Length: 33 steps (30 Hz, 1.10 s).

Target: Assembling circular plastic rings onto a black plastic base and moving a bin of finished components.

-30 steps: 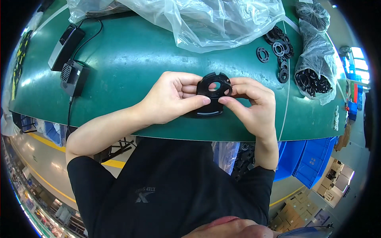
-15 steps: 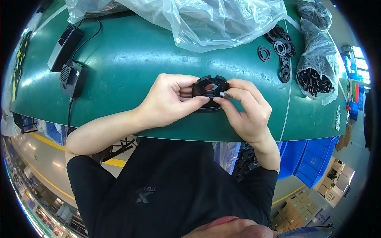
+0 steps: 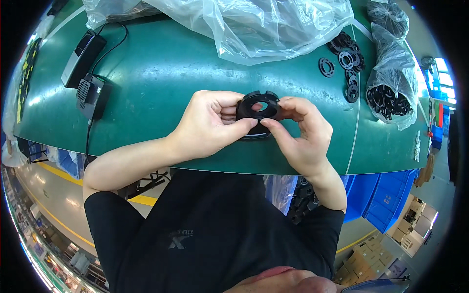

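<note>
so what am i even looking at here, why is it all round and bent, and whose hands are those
This is one picture from a wide fisheye camera worn on a person's head, looking down, so straight edges bend near the rim. There is no machine: the left hand and right hand are the wearer's own. Together they hold a black round plastic part with a centre hole above a green table. On the table lie a clear plastic bag, loose black rings, a bag of black rings and a black power adapter with its cable.
</note>
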Each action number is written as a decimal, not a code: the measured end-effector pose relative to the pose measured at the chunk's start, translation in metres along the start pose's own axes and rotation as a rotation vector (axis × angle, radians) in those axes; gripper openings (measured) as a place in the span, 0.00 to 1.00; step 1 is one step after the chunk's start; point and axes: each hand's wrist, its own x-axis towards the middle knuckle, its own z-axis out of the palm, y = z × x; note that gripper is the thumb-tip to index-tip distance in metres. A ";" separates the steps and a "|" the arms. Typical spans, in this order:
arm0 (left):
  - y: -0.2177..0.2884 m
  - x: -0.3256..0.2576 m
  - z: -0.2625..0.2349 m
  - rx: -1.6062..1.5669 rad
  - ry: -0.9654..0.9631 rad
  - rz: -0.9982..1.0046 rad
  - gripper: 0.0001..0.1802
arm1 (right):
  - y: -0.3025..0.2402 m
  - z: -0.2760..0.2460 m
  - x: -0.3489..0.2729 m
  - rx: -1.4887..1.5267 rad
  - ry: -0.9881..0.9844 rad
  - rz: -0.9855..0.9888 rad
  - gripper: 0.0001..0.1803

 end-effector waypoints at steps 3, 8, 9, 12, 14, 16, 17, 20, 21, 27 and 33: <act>0.001 -0.001 0.000 0.104 0.019 0.034 0.14 | 0.000 0.001 0.002 -0.056 0.016 -0.095 0.16; 0.005 0.002 0.000 0.078 0.004 0.014 0.14 | 0.003 -0.003 -0.002 -0.066 -0.015 -0.028 0.15; 0.005 0.002 -0.001 0.081 0.005 0.017 0.14 | 0.004 0.000 -0.003 0.005 0.021 0.001 0.16; 0.004 0.003 -0.003 0.027 -0.025 0.020 0.15 | -0.004 0.002 0.002 0.231 0.057 0.121 0.19; 0.004 0.005 -0.004 -0.040 -0.072 -0.027 0.18 | -0.007 -0.001 0.007 0.384 0.059 0.213 0.21; 0.003 0.003 -0.002 -0.059 -0.084 0.000 0.20 | -0.008 -0.006 0.007 0.606 -0.019 0.400 0.25; 0.003 0.002 -0.001 -0.078 -0.093 0.025 0.21 | -0.006 -0.008 0.006 0.605 -0.017 0.398 0.25; 0.006 0.002 0.002 -0.126 -0.064 0.016 0.24 | -0.003 -0.013 0.004 0.559 -0.070 0.474 0.19; 0.005 0.002 0.002 -0.124 -0.067 0.018 0.24 | -0.004 -0.015 0.004 0.575 -0.059 0.506 0.15; 0.001 -0.002 0.000 0.033 -0.147 0.067 0.23 | -0.004 -0.016 0.007 0.340 -0.065 0.309 0.06; 0.008 0.003 -0.004 0.364 -0.093 0.167 0.13 | -0.006 -0.013 0.009 0.131 -0.148 0.099 0.07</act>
